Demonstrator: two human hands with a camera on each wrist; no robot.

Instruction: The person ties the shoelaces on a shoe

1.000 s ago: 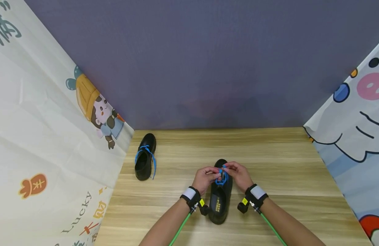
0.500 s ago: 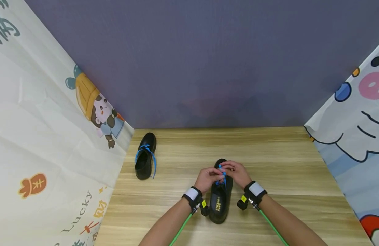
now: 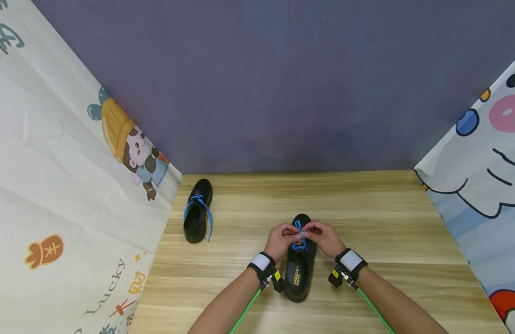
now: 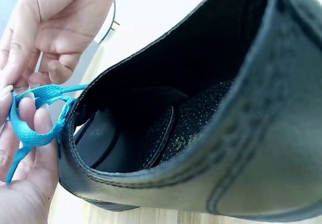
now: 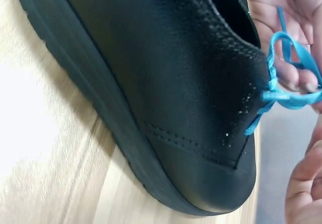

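A black shoe (image 3: 299, 273) stands on the table, toe pointing away, with a blue shoelace (image 4: 37, 137) threaded at its front. My left hand (image 3: 279, 242) pinches the lace from the left; in the left wrist view a loop of it lies around the fingers. From the other side my right hand (image 3: 327, 238) pinches the lace with thumb and forefinger, its fingertips meeting those of the left over the shoe's front. In the right wrist view the lace (image 5: 292, 100) stretches from the shoe to the fingers. Exactly which strand each hand grips is partly hidden.
Further left on the wooden table (image 3: 366, 199) stands a second black shoe (image 3: 195, 227), its blue lace hanging loose on the right side. A dark grey-blue panel (image 3: 282, 93) rises behind the table. Printed white sheets (image 3: 65, 176) flank it.
Both hands stay over the shoe's front, working the lace. A blue loop now stands out beyond the fingertips, toward the toe. The other shoe has not moved.
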